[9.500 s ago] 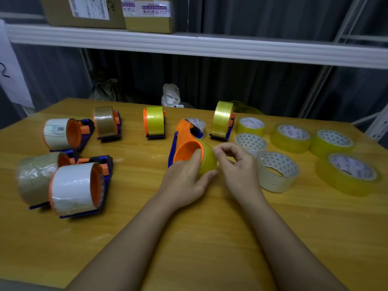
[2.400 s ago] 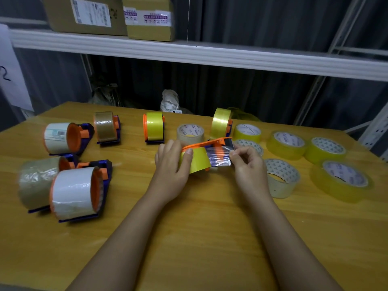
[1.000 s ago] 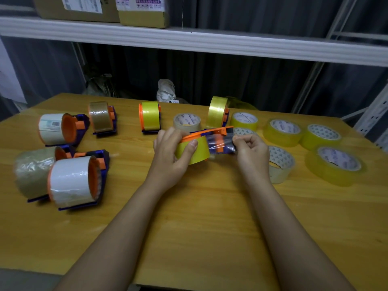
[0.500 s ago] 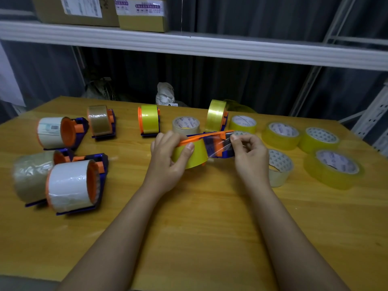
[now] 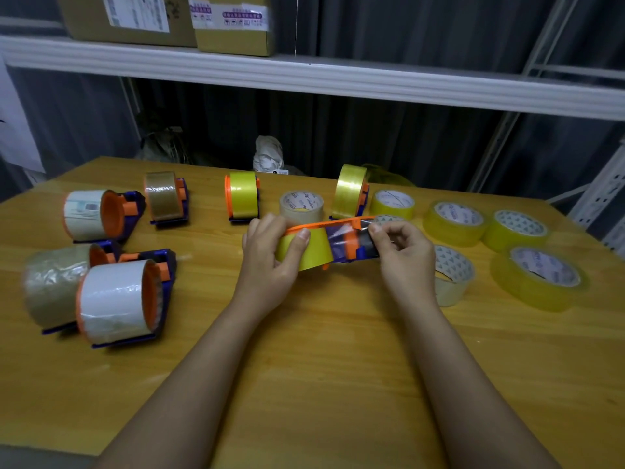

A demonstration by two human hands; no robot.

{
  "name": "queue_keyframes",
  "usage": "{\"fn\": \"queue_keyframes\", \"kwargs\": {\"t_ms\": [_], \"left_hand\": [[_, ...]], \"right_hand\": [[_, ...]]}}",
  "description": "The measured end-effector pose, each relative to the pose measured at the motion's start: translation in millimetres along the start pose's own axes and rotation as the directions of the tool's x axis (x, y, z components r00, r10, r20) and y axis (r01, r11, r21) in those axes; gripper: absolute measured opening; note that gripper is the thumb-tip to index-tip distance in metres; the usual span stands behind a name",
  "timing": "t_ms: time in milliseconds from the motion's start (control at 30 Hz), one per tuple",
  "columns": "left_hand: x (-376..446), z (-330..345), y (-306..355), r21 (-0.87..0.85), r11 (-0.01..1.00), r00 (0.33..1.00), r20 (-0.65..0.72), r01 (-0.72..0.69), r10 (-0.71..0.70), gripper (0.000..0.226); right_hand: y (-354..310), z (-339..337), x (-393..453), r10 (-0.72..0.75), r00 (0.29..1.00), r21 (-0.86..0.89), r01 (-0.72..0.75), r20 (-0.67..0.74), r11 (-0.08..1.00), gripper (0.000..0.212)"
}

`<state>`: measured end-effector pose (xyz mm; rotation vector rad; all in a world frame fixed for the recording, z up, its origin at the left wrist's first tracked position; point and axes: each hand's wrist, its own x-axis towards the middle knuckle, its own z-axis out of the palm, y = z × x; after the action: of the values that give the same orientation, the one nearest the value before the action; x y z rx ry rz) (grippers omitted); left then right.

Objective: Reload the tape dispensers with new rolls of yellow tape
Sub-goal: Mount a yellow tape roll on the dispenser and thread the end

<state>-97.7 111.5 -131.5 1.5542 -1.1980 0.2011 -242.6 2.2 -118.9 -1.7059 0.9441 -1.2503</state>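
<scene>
An orange and blue tape dispenser (image 5: 351, 245) with a yellow tape roll (image 5: 309, 250) on its hub is held above the table's middle. My left hand (image 5: 269, 258) grips the roll end, thumb on the yellow tape. My right hand (image 5: 402, 255) pinches the pulled-out clear strip of tape at the dispenser's front end. Two more dispensers with yellow rolls stand behind, one (image 5: 241, 196) at the centre and one (image 5: 350, 191) to its right.
Several dispensers with white or brownish rolls sit at the left, among them a near one (image 5: 118, 301) and a far one (image 5: 98, 214). Loose yellow rolls (image 5: 536, 277) and pale rolls (image 5: 451, 275) lie at the right on the wooden table (image 5: 321, 367). A shelf with boxes hangs overhead.
Over the last seconds my left hand turned the dispenser on its side and my right hand drew the tape end across its front. In the last half second the hands barely moved.
</scene>
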Motion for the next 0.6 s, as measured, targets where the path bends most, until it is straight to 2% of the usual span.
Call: {"fn": "queue_keyframes", "kwargs": {"t_ms": [167,433,600], "left_hand": [[0.9,0.3,-1.4,-0.069,0.992,0.994,-0.02,0.103,-0.105,0.036],[1.0,-0.7,-4.0,-0.047,0.994,0.995,0.022,0.1,-0.099,0.034],[0.4,-2.2,-4.3,-0.09,0.99,0.992,0.067,0.108,-0.103,0.035]], "right_hand": [[-0.2,0.0,0.5,0.057,0.998,0.038,-0.058,0.033,0.998,0.017],[-1.4,-2.2,1.3,0.099,0.995,0.007,-0.099,0.034,0.995,0.018],[2.4,-6.4,4.9,0.15,0.989,0.092,-0.15,0.011,0.984,0.017]]}}
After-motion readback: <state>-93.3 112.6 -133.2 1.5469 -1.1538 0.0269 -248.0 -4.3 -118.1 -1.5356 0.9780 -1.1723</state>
